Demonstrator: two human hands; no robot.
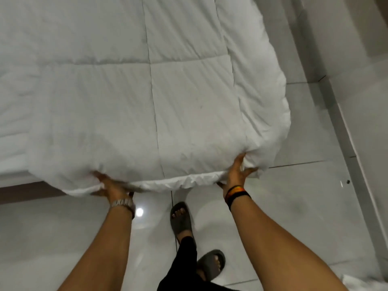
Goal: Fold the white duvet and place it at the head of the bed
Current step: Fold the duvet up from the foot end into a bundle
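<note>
Firmly, left hand [111, 185], right hand [236, 173] (both clenched), gripping white duvet [147, 91] edge

- White duvet [130, 97]: quilted in large squares, puffy, lightly creased, spread flat across the bed.
- Its near edge is bunched and overhangs the bed's end.

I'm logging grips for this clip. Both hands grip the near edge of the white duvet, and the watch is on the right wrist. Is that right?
Not quite. The head view shows the left hand and right hand gripping the white duvet at its near edge, but the watch is on the left wrist; the right wrist wears a dark band.
</note>
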